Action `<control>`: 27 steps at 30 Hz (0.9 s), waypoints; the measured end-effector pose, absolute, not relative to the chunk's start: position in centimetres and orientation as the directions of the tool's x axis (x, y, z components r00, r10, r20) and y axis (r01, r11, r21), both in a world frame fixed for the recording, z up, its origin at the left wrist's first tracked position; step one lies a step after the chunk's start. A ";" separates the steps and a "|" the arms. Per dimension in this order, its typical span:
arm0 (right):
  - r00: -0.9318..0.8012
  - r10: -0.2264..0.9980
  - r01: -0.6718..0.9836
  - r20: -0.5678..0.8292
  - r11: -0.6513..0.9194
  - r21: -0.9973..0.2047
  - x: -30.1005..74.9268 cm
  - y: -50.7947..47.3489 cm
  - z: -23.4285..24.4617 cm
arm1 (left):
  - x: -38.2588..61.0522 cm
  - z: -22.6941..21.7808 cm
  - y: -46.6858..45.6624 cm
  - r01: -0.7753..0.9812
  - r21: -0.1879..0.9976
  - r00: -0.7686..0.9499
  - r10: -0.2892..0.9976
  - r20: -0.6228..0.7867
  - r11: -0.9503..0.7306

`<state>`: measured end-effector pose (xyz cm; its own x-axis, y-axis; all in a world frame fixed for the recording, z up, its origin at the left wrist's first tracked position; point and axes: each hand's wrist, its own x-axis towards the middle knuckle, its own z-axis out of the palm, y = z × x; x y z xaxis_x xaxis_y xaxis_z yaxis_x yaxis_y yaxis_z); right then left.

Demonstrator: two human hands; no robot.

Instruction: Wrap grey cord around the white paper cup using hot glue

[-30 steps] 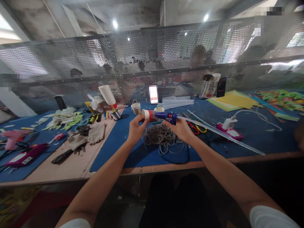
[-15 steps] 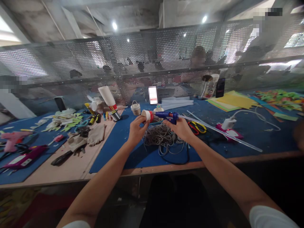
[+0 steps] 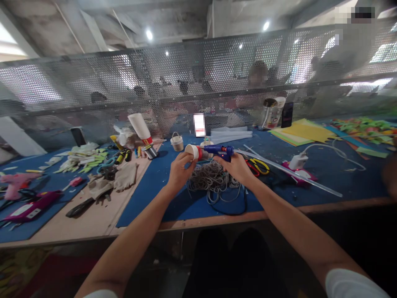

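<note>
My left hand (image 3: 180,169) is closed around a paper cup (image 3: 192,151), white with a red part, tipped on its side with its mouth toward the left. In my right hand (image 3: 237,166) is a blue glue gun (image 3: 218,150), its nozzle end close to the cup; I cannot tell whether it touches. A long clear glue stick (image 3: 288,171) runs out of the gun's back toward the right. Below both hands lies a tangled heap of grey cord (image 3: 211,182) on the blue mat (image 3: 149,203).
Red-and-yellow scissors (image 3: 259,165) lie right of the cord. A small basket (image 3: 177,142), a stack of paper cups (image 3: 139,128) and a lit phone (image 3: 199,125) stand behind. Gloves (image 3: 125,176) and a pink glue gun (image 3: 18,182) lie left; a power strip (image 3: 299,174) sits right.
The glue gun's nozzle has shifted slightly along the upper side of the cup, and the cup has turned a little. Both hands keep their hold.
</note>
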<state>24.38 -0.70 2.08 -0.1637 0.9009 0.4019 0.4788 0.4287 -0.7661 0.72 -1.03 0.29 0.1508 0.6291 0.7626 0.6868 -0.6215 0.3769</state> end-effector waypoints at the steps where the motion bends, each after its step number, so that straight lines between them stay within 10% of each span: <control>1: -0.163 0.901 0.479 0.403 0.429 -0.765 24.4 -0.7 2.0 | 0.7 0.3 -1.0 0.694 0.363 0.157 0.624 0.766 -0.621; 15: -0.165 0.895 0.480 0.414 0.440 -0.759 24.7 -0.6 2.1 | 0.6 0.3 -1.3 0.738 0.210 0.263 0.560 0.785 -0.641; 27: -0.167 0.908 0.467 0.386 0.417 -0.780 24.4 -0.8 2.3 | 0.6 0.4 -1.0 0.692 0.393 0.114 0.628 0.770 -0.606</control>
<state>24.38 -0.80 2.31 -0.1667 0.9075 0.3855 0.4671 0.4170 -0.7797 0.58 -1.04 0.40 0.1138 0.6283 0.7696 0.6917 -0.6062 0.3926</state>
